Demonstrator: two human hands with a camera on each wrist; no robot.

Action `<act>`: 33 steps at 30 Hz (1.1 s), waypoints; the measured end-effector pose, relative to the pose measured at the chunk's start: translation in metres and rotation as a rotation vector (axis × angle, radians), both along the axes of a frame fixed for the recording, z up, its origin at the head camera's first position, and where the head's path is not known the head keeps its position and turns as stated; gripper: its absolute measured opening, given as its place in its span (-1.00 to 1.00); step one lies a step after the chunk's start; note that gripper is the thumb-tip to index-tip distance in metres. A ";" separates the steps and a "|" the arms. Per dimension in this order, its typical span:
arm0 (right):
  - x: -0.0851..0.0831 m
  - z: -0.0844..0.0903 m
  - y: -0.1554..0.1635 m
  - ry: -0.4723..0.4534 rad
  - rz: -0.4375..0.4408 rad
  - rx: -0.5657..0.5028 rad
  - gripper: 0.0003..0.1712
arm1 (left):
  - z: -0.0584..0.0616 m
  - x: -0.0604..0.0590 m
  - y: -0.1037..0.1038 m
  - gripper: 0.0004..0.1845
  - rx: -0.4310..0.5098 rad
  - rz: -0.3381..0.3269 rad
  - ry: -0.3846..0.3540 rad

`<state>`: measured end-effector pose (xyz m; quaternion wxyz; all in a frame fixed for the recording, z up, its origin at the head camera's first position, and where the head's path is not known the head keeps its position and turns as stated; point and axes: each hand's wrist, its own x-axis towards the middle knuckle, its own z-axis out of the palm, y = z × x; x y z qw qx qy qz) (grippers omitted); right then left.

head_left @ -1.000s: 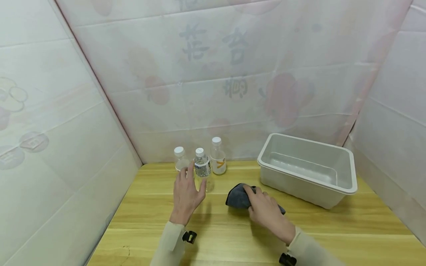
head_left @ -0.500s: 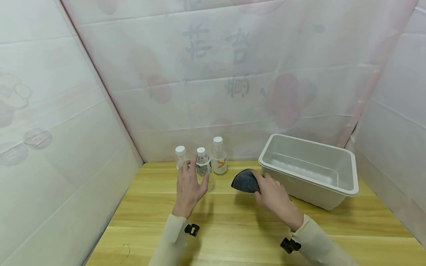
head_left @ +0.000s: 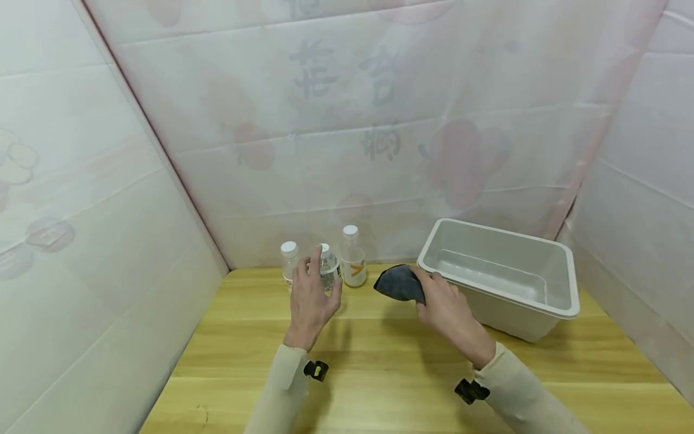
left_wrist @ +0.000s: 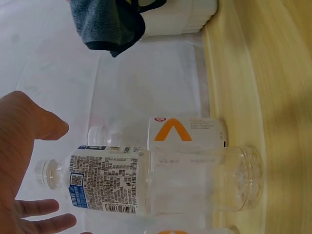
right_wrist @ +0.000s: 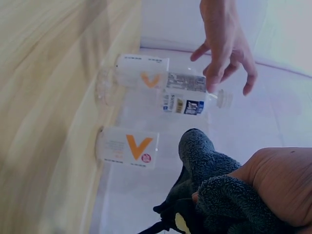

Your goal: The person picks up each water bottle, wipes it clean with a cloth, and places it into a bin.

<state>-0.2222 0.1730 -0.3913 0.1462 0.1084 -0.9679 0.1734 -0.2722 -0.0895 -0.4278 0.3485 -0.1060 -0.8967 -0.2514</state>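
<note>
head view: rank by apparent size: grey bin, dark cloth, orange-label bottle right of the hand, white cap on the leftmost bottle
1. Grey bin, by far the largest.
2. Dark cloth and orange-label bottle: look about alike; the right hand covers part of the cloth, so no ranking.
3. White cap, smallest.

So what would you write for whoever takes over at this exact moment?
Left hand: fingers spread around the middle bottle, not gripping it.
Right hand: holds the dark grey cloth off the table, beside the empty grey tub.
Three capped bottles stand at the back of the wooden table; the other two carry orange marks.
Done: cloth picked up. Left: take hold of the middle bottle; nothing is wiped or in the tub.
</note>
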 end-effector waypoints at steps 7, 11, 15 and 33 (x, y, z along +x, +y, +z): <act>-0.001 0.011 0.002 0.053 -0.016 -0.031 -0.26 | 0.004 -0.002 0.004 -0.14 0.017 -0.003 0.016; -0.001 0.017 0.002 0.053 -0.032 -0.029 -0.25 | 0.004 -0.002 0.004 -0.14 0.036 -0.012 0.003; -0.001 0.022 0.003 0.040 -0.047 -0.033 -0.25 | 0.003 0.000 0.004 -0.15 0.059 -0.021 -0.022; -0.008 0.038 0.008 -0.006 -0.054 -0.076 -0.24 | -0.005 0.001 0.008 -0.20 0.119 -0.079 -0.098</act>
